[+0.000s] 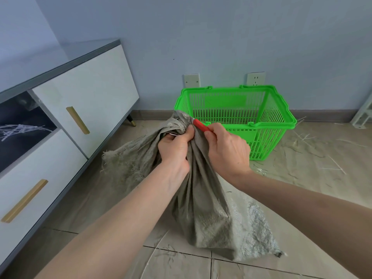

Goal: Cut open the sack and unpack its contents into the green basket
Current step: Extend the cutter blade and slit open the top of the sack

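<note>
Nearest the camera, beige floor tiles [261,266] carry scattered pale fibres and thin strands. On them slumps the sack [209,214], a grey-tan woven bag with a coarse weave, frayed edges and a silvery worn patch on its lower right side. Its body fans out wide at the floor and narrows upward into a bunched, twisted neck.

Both bare forearms reach in from the bottom edge to that neck. The left hand [175,147] is clenched around the gathered fabric just below the knot, fingers wrapped tight and thumb pressing the folds. The right hand [227,148] sits just beside it, fingers curled around a red-handled cutter [201,125], whose tip meets the sack neck right above the left thumb; the blade itself is hidden in the folds.

To the left stands a low white cabinet [84,93] with a grey top, flat glossy drawer fronts, brass bar handles and an open dark shelf holding white shredded strips.

Just behind the hands, touching nothing, sits the green basket [281,109], a slatted plastic shopping basket with folded handles, its near rim partly blocked by the sack neck and right hand. Behind it, two wall sockets [255,78] sit on the pale blue wall
</note>
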Demonstrator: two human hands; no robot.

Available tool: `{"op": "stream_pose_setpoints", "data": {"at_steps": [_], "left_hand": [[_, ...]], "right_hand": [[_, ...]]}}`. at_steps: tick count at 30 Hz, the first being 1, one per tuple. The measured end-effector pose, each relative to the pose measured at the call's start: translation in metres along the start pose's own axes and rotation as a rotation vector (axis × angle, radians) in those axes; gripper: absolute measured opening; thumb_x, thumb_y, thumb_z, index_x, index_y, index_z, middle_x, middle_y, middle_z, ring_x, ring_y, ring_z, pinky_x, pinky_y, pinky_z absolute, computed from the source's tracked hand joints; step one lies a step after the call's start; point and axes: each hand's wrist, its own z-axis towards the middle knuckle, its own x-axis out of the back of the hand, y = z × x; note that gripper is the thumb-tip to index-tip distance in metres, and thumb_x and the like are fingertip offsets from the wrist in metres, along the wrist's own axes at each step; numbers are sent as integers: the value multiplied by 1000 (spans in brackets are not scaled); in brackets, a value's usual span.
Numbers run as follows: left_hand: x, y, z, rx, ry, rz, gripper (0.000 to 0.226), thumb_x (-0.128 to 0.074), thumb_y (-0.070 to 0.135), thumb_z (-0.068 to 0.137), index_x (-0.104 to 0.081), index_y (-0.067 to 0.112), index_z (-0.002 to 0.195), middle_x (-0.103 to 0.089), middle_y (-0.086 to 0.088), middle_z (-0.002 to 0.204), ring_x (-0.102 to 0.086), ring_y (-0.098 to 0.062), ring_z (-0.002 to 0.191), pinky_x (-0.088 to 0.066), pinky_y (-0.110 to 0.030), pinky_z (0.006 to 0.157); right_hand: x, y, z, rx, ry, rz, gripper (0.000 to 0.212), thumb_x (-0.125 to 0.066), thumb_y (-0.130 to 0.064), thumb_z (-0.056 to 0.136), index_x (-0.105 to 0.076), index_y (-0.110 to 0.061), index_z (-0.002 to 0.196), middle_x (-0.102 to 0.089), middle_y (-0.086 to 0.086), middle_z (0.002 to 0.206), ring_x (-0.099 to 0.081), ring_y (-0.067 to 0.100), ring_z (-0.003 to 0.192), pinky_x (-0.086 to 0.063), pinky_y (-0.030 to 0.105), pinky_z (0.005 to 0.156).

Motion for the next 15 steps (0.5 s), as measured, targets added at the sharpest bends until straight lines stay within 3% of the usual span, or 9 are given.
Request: {"op": "stream_pose_setpoints", "data": {"at_steps": [3, 5, 6, 9, 11, 15], "left_hand": [[16, 10, 15, -25, 133, 25, 18, -77, -4, 77, -63, 6, 76, -70, -11, 89, -66, -24, 80, -57, -37, 77], [39, 13, 27, -11, 316, 31, 24, -79, -1, 77, -59, 5, 88, -66, -10, 100, -62, -22, 85, -52, -33, 77], [45, 11, 28, -5, 330, 53, 27, -79, 1, 78, -59, 5, 96, -64, -10, 102, -61, -20, 86, -50, -32, 78], [42, 8, 27, -6, 212, 140, 18, -78, 5, 80, -64, 5, 92, -68, -10, 104, -65, -20, 81, -52, -32, 81], [35, 6, 24, 29, 149, 148, 14, -79, 8, 80, -66, 7, 86, -71, -13, 106, -69, -24, 89, -55, -40, 89], [35, 4, 23, 60, 60, 109, 28, -76, 12, 84, -68, 1, 108, -72, -16, 107, -71, -28, 94, -56, -45, 90]], "right_hand": [[16, 0, 6, 65, 76, 69, 25, -43, -30, 101, -61, -14, 104, -68, 9, 74, -63, 38, 65, -39, 36, 53], [32, 3, 32, -48, 221, 160, 26, -41, -30, 102, -60, -13, 106, -67, 13, 76, -61, 38, 64, -39, 38, 53], [41, 8, 46, -115, 247, 167, 27, -39, -31, 102, -60, -14, 108, -67, 13, 78, -59, 38, 67, -37, 38, 55], [40, 17, 50, -191, 110, 114, 30, -37, -32, 103, -59, -13, 110, -64, 8, 76, -58, 33, 65, -36, 33, 54], [28, 14, 41, -171, 23, 127, 29, -37, -32, 103, -57, -12, 109, -63, 6, 74, -58, 31, 62, -37, 32, 52], [19, 8, 40, -145, -15, 176, 27, -36, -34, 102, -55, -16, 109, -64, 5, 73, -59, 30, 63, -39, 33, 52]]}}
